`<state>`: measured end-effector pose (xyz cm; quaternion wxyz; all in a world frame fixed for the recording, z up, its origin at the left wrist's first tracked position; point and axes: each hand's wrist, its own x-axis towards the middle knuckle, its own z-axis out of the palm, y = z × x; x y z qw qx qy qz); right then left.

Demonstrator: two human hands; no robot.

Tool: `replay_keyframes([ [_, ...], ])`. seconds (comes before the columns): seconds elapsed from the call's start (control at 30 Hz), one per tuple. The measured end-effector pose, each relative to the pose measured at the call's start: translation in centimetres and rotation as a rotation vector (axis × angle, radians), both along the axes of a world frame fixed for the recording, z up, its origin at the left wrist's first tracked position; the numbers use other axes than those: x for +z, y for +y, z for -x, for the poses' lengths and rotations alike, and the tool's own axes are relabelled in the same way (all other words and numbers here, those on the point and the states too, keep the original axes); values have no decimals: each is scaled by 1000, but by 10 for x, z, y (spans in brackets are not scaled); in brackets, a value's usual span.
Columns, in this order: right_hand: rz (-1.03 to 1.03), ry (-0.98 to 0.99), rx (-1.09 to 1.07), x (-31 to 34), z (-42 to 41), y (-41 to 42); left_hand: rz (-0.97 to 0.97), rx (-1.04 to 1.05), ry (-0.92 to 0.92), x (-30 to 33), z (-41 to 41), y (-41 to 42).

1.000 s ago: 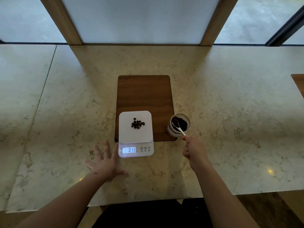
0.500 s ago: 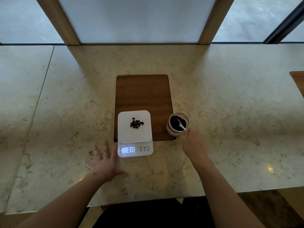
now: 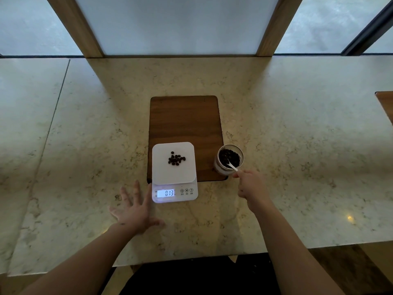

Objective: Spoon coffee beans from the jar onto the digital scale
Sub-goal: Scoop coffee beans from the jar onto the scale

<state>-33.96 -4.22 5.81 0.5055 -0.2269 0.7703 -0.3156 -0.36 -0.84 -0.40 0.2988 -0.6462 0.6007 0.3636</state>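
A white digital scale [image 3: 161, 173] sits at the near end of a dark wooden board, its lit display reading 013. A small heap of coffee beans [image 3: 176, 159] lies on its platform. To its right stands an open glass jar [image 3: 221, 169] part full of beans. My right hand [image 3: 252, 186] grips a white spoon [image 3: 231, 166] by the handle, its bowl down among the beans in the jar. My left hand [image 3: 134, 207] rests flat on the counter with fingers spread, just left of the scale's front.
The wooden board [image 3: 185, 122] stretches away behind the scale. The marble counter [image 3: 297, 145] extends wide on both sides. A second wooden board's corner [image 3: 386, 105] shows at the far right edge. Wooden window posts [image 3: 74, 26] rise behind the counter.
My right hand has shifted the spoon inside the jar; its bowl now sits lower among the beans. The left hand, scale and reading are unchanged.
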Motion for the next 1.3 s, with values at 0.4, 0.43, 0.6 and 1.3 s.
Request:
replay_keyframes([
  [0.4,19,-190,-138,-2,0,4,-8,-11,-20,3,2,0],
  [0.43,18,-195,-140,-2,-1,4,-8,-11,-23,3,2,0],
  [0.6,-1,-208,-148,-1,-2,4,-11,-15,-25,4,3,0],
  [1.3,5,-226,-165,-2,0,6,-13,-18,-37,12,7,0],
])
